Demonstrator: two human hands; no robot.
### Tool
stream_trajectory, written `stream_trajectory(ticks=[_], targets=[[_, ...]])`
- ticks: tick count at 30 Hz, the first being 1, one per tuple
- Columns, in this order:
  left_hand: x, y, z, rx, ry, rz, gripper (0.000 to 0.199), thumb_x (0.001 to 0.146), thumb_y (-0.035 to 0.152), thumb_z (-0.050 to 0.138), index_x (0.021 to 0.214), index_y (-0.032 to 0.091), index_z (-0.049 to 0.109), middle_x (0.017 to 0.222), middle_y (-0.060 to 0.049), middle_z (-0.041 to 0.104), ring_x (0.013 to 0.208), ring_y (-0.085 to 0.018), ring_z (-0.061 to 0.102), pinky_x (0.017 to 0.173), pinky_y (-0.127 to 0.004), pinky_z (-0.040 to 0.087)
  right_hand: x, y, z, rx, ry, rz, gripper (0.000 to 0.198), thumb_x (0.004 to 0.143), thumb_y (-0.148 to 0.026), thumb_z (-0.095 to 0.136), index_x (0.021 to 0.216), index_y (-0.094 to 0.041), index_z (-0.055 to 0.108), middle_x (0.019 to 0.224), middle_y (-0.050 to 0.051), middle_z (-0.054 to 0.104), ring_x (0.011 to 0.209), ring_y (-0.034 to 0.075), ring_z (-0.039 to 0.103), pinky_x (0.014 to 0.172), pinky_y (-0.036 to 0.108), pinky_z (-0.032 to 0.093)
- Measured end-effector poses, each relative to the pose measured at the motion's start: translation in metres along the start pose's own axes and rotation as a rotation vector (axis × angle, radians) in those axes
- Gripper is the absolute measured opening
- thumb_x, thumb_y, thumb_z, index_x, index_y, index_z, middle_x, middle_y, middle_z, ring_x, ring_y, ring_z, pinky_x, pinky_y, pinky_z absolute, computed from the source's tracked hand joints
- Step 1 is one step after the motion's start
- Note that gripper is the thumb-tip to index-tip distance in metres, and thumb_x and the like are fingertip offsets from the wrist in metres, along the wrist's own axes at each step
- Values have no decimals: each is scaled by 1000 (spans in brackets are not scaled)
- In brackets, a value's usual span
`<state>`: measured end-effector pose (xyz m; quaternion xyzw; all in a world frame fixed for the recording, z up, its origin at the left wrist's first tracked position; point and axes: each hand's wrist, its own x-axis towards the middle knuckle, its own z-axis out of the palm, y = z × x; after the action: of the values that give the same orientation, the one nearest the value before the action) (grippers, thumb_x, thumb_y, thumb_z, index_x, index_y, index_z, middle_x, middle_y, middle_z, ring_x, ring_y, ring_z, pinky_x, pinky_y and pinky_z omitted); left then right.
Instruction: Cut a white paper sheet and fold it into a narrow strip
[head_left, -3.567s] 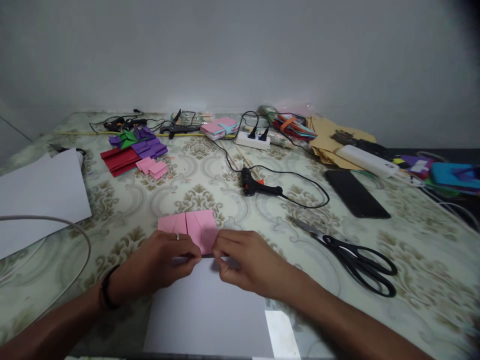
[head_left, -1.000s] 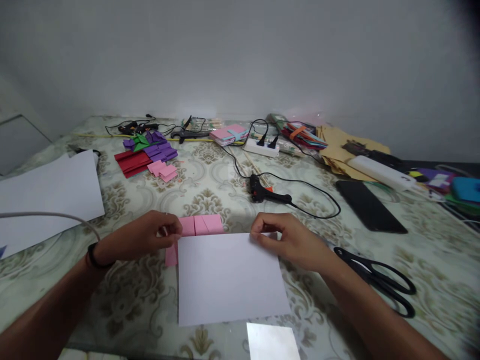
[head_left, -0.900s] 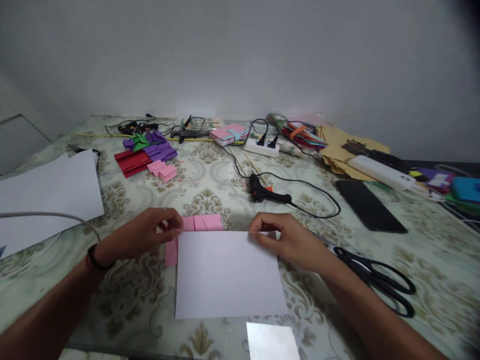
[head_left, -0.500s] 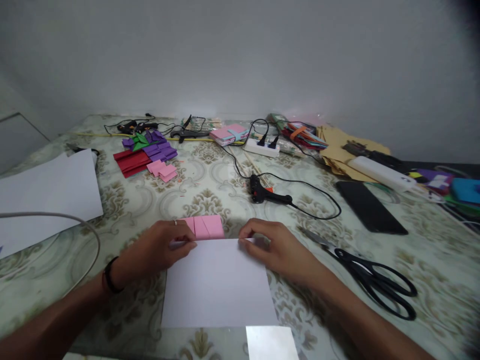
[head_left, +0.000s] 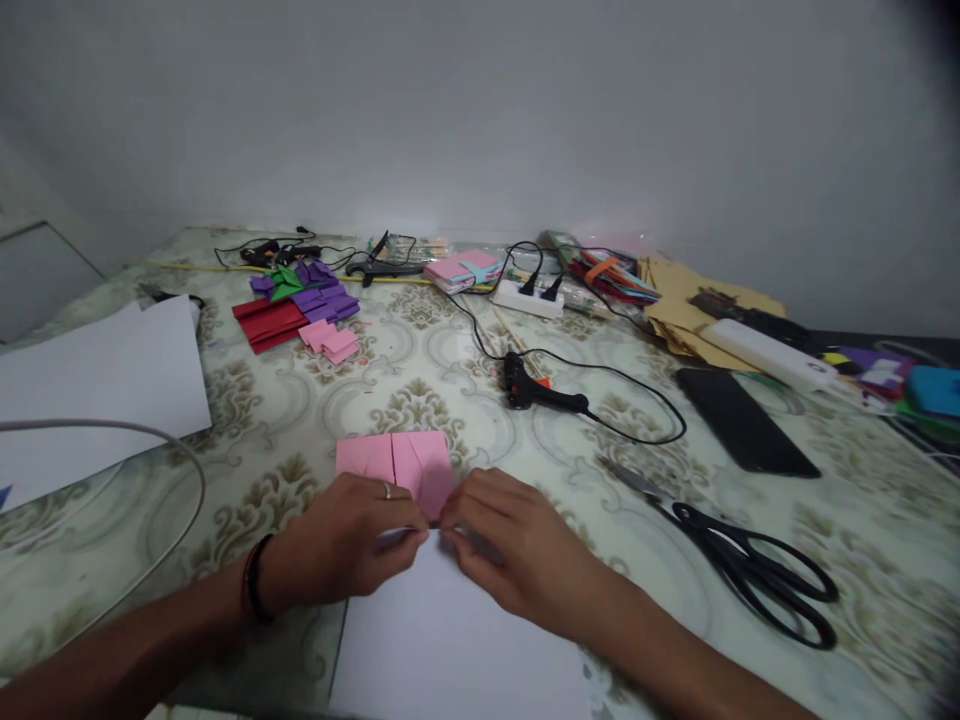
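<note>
A white sheet of paper (head_left: pixel 450 640) lies at the table's near edge, its far edge pinched between the fingers of both hands. My left hand (head_left: pixel 364 535), with a ring and a dark bracelet, is closed on that edge near its middle. Right beside it, my right hand (head_left: pixel 506 545) grips the same edge, the fingertips nearly touching. Just beyond the hands lies a piece of pink folded paper (head_left: pixel 367 455), partly hidden by the fingers. To the right are black-handled scissors (head_left: pixel 739 560), blades pointing away to the left.
Beyond the hands rests a black glue gun (head_left: pixel 540 390) with its cord looping right. A black phone (head_left: pixel 742 420) lies at right. White sheets (head_left: pixel 97 400) and a grey cable (head_left: pixel 191 460) occupy the left. Folded colored papers (head_left: pixel 270 325) and a white power strip (head_left: pixel 529 298) stand farther back.
Both hands have moved nearer me and closer together along the paper's edge. The white sheet has slid toward me, uncovering more of the pink paper.
</note>
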<state>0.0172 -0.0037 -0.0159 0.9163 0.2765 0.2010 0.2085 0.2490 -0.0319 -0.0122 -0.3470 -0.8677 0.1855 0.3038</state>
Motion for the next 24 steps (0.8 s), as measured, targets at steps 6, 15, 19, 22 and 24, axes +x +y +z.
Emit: stream_trajectory(ticks=[6,15,19,22,24], targets=[[0,0,3,14,-42,21,20,95,18,56,78,19,68,67,1,66,61,-14,60,60,-28,36,1,-3,7,-35,-33,-7,12,87,-10,54,83,-21,57,78,3,65,73,19,56,70,32,44],[2,-6,-8,-113,-16,-46,18,91,10,58,81,19,70,71,2,71,65,-12,62,66,-25,41,-1,5,-5,-21,-71,64,14,83,-7,55,82,-21,54,79,3,63,73,19,56,69,30,43],[3,-13,-20,-180,-18,-86,17,93,13,60,83,19,72,74,1,73,65,-11,62,65,-22,43,-4,12,-17,-5,-73,98,15,81,-6,55,81,-21,53,80,3,61,74,18,57,68,29,43],[4,-20,-28,-234,-19,-117,17,95,16,59,84,18,73,77,0,75,66,-11,62,65,-21,45,-5,17,-28,-8,-62,122,18,79,-4,55,81,-21,53,80,2,61,73,18,57,67,28,43],[5,-25,-34,-270,-25,-166,18,95,19,59,84,17,73,78,-1,76,67,-11,64,63,-20,46,-5,19,-35,-18,-59,145,19,79,-3,55,81,-21,54,80,2,61,73,17,58,67,27,43]])
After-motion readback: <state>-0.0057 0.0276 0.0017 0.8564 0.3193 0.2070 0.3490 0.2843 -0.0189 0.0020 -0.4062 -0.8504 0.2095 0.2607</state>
